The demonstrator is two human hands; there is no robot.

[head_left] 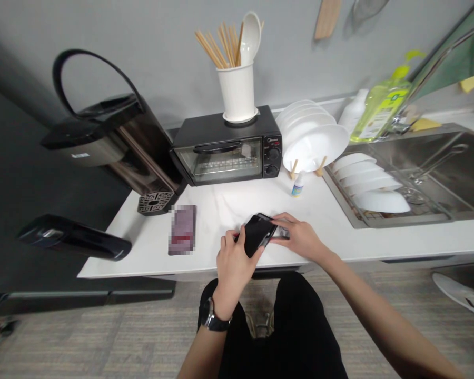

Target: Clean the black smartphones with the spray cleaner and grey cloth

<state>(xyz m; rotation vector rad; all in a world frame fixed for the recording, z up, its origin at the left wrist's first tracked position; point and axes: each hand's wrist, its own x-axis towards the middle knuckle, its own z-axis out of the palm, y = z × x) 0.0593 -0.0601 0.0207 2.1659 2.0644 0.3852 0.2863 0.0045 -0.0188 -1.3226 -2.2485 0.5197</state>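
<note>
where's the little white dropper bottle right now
In the head view, the small bottle stands on the white counter, right of centre, just in front of the plate rack and right of the toaster oven.

Phone (257,233) held above front edge of counter (229,202), between left hand (233,263) and right hand (300,237). Pouch (182,229) flat on counter, left of phone. Toaster oven (227,147) behind phone, against wall; utensil holder (237,92) on its top. Kettle (114,137) left of oven, at counter's left end. Plates (312,137) upright in rack, right of oven. Small bottle (298,184) before rack. Sink (426,168) at right; more plates (369,181) in its near left part. Soap bottle (381,105) behind sink.
</note>
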